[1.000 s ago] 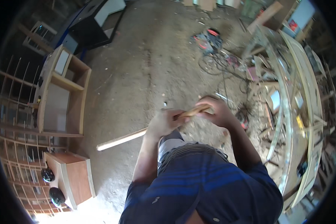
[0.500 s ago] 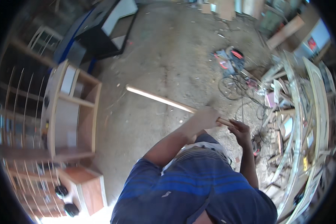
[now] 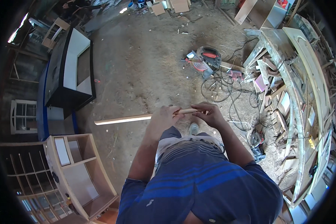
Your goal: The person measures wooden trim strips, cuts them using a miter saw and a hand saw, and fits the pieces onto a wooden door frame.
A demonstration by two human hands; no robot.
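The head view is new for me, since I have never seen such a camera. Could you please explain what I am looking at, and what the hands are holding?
There is no machine arm here: these are a person's own bare hands. The camera sits on the person's head and looks down, so the striped shirt fills the bottom. Its wide fisheye lens bends straight edges near the rim.

The left hand grips a long wooden strip, which reaches out to the left. The right hand has its fingers at the strip's near end.

On the ground ahead stands a power saw, with tangled cords close by. Wood scraps are heaped at the right, and an open wooden cabinet stands at the lower left.
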